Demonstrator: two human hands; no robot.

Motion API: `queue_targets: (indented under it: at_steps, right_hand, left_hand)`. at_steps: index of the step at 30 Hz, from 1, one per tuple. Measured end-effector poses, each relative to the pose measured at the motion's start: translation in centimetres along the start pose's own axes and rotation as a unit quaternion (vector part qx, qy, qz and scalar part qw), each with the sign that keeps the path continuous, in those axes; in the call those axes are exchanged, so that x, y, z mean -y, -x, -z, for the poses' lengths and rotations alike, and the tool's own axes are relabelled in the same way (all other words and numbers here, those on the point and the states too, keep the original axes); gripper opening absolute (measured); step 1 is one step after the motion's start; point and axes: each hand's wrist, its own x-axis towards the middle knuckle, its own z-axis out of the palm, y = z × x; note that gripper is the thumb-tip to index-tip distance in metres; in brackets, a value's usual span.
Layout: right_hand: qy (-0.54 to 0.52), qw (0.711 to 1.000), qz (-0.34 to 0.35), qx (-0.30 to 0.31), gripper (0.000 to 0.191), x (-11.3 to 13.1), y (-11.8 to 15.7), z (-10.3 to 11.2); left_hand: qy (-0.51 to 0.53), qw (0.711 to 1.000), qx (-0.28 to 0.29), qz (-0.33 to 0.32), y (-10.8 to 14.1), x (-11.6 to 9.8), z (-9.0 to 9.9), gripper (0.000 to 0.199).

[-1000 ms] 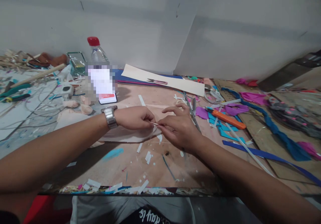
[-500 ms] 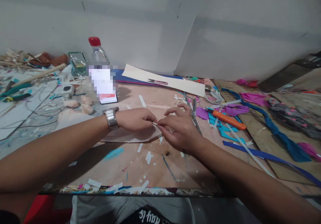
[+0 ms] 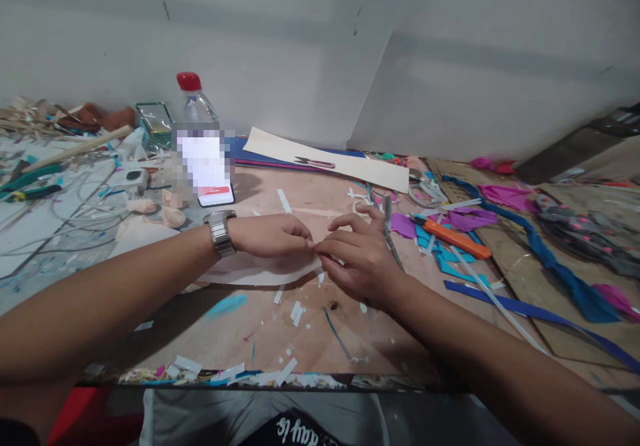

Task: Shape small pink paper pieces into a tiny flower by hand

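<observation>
A long whitish sheet [image 3: 260, 274], paper or thin foam, stretches leftward beneath my left hand [image 3: 270, 238], which is closed on its upper right end. My right hand [image 3: 357, 257] meets it there, thumb and index finger pinching the sheet's tip while the other fingers stay raised and curled. The fingertips of both hands touch, and the exact spot they grip is mostly hidden. A metal watch [image 3: 220, 234] circles the left wrist. Scissors [image 3: 387, 223], partly hidden, lie just behind my right hand.
A phone [image 3: 215, 189] leans before a red-capped bottle [image 3: 189, 83]. Thread snips [image 3: 315, 163] lie on a cream strip [image 3: 365, 167] by the wall. To the right are an orange cutter [image 3: 453, 238] and a blue strip [image 3: 530, 309]; green-handled pliers [image 3: 35, 183] lie left. Paper scraps [image 3: 296, 314] litter the tabletop.
Both hands keep almost the same place. My fingertips have come closer together, covering the small pale end that showed between them. The left wrist has turned slightly.
</observation>
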Motion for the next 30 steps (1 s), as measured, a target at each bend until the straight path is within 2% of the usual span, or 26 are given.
queue_targets:
  at_steps: [2,7,15,19,23,30]
  right_hand:
    - [-0.001,1.000,-0.002,-0.002,0.013,0.01,-0.04,0.03]
    - [0.002,1.000,-0.024,-0.004,0.003,0.06,-0.20,0.12]
    - [0.008,0.999,-0.031,-0.002,0.008,0.12,-0.21,0.12]
    - [0.005,0.999,-0.038,-0.005,0.010,0.00,-0.20,0.13]
    - [-0.004,0.998,-0.064,-0.007,0.010,-0.42,-0.16,0.06]
    - [-0.019,0.993,-0.110,-0.022,0.011,-0.75,-0.18,0.04]
  left_hand:
    - [-0.003,1.000,-0.008,-0.007,-0.08,0.07,-0.03,0.036]
    - [-0.008,0.999,-0.030,-0.015,-0.15,0.46,-0.07,0.032]
    - [-0.015,0.998,-0.056,-0.017,-0.20,0.61,-0.38,0.035]
    - [-0.027,0.998,-0.056,-0.003,-0.04,0.15,-0.28,0.038]
    - [-0.048,0.997,-0.053,0.000,0.10,-0.20,-0.02,0.029]
    - [-0.062,0.997,-0.036,0.007,0.14,0.30,0.47,0.028]
